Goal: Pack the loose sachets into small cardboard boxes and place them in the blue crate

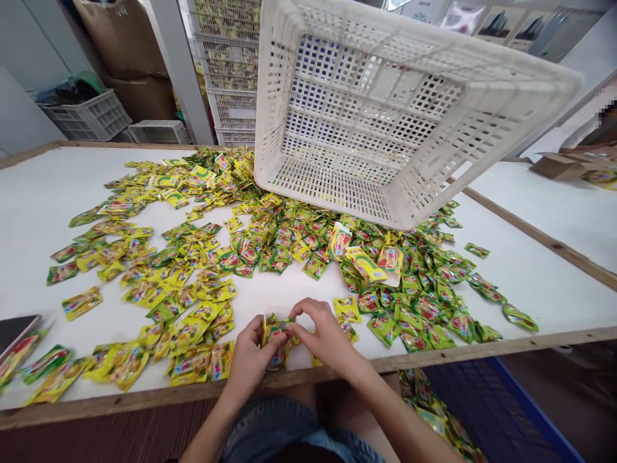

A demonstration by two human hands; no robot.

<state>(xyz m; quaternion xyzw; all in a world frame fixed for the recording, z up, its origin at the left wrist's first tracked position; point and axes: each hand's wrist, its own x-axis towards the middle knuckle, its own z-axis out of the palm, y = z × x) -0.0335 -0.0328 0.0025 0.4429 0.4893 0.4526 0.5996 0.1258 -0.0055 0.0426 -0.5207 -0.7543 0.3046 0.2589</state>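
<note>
White worktable (43, 193) strewn with yellow-green sachets, two hands busy at its near edge.

Nearest, the left hand (250, 360) and right hand (324, 334) close together on a small stack of sachets (276, 337), pinched between the fingers of both just above the wooden rim. Loose sachets (193, 276) spread left and right beyond. Farther back, a white plastic crate (385, 109) tilts over the heap; a blue bin (491, 411) sits low at the near right.
</note>
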